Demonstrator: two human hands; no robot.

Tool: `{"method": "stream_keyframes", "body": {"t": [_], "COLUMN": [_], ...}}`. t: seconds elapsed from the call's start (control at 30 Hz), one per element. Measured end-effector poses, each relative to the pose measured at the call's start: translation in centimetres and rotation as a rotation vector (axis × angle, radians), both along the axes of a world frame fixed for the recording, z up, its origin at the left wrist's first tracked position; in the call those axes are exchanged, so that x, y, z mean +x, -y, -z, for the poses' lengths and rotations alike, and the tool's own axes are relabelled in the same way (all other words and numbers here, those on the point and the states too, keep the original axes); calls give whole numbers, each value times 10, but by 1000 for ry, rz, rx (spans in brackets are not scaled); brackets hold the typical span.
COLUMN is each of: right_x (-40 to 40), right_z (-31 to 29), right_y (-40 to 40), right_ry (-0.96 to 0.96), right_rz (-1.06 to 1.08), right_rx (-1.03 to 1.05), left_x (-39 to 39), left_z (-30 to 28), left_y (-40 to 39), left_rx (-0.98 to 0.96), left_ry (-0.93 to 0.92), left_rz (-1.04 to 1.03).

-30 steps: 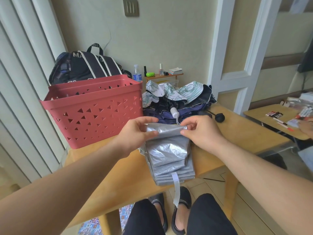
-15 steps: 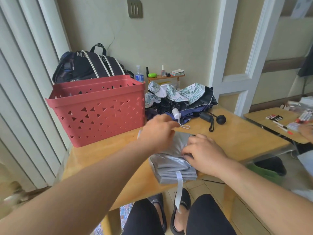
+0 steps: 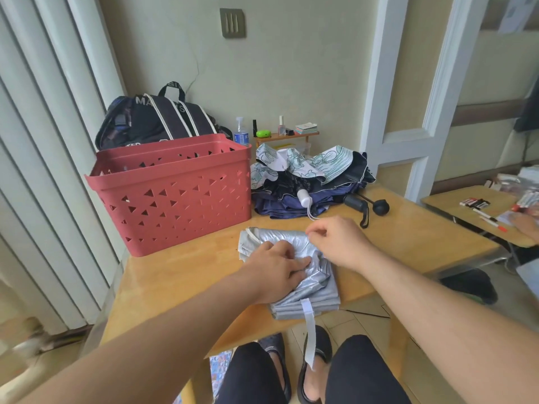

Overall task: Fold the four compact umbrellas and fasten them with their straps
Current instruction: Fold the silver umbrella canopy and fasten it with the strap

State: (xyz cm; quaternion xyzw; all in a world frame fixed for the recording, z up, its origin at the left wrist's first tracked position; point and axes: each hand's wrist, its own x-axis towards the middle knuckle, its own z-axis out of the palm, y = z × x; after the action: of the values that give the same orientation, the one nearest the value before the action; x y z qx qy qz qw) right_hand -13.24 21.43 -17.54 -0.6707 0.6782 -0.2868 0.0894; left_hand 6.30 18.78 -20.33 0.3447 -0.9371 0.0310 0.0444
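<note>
Head view showed the silver umbrella [image 3: 303,275] lying flattened in pleats on the tabletop [image 3: 180,284], at its near edge, with part of the stack jutting past that edge. Its white strap [image 3: 308,330] hung loose off the front, dangling toward the floor between the person's knees. The left hand [image 3: 277,272] lay on the fabric with fingers fairly straight, pressing the folds down rather than clutching them. The right hand [image 3: 335,243] hovered just beyond, over the far part of the canopy, fingers curled inward as if in a pinching grip; whether anything lay between the fingertips could not be told.

The likeliest trouble was the slippery pleats springing apart if the pressing hand lifted before the canopy was rolled tight, leaving a bundle too fat for the strap to reach round. Overhanging the edge, the stack might also slide off toward the lap if pushed that way. The hanging strap could get trapped under the roll. Behind, the other umbrellas [image 3: 309,182] sat heaped and unfolded beside the red basket [image 3: 175,196].
</note>
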Motion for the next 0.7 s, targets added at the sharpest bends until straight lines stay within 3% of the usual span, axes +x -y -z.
{"method": "stream_keyframes", "body": {"t": [0.2,0.3,0.5,0.7], "right_x": [9,17,10,10], "right_z": [20,20,34,33], "right_y": [2,-3,-10,-29], "right_ry": [-147,-206,-253,-383], "right_rz": [31,-62,-187,-199], "right_rx": [45,120,184,190], "left_x": [26,30,-5,-11], "left_z": [-4,-24,-44,-26], "left_y": [-6,7,46,65], "left_rx": [207,354,6,97], "left_ry": [-120,-175,-249,-245], "left_rz": [79,-14,-141,-243]}}
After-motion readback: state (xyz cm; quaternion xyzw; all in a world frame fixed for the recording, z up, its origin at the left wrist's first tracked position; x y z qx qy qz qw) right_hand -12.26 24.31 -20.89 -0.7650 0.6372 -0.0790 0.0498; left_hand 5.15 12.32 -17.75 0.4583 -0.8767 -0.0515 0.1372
